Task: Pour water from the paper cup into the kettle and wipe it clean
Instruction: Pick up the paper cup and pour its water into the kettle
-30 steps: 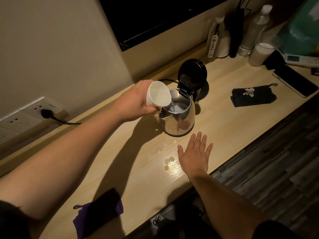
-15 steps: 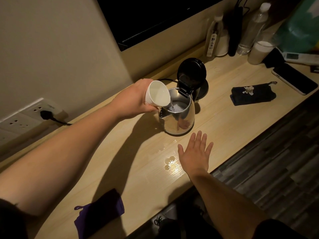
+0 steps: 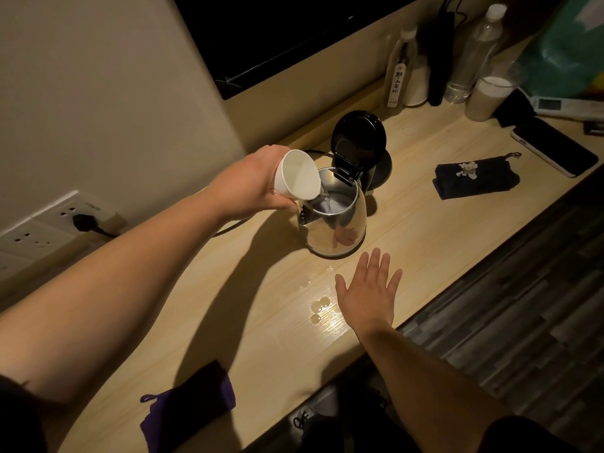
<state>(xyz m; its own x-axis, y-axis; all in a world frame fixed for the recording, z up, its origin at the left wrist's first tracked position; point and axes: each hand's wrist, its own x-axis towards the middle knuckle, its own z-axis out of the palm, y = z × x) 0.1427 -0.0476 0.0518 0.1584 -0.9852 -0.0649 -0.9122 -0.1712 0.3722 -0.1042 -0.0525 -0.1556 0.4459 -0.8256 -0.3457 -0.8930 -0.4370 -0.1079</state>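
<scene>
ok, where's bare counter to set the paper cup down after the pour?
Bare wood lies between the steel kettle and the black folded cloth, and left of the droplets up to the purple cloth. The back right corner is crowded with clear bottles and a black phone.

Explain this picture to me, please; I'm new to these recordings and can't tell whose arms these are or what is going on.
There is no machine here. One camera worn on a person's head looks forward and down, so both arms are the wearer's own. The left hand holds a tilted white paper cup in its grip and pours a thin stream of water into a steel electric kettle whose black lid stands open. The right hand is open and flat, holding nothing, near some water drops on the wooden counter. Also lying there: a purple cloth, a black cloth and a phone.
</scene>
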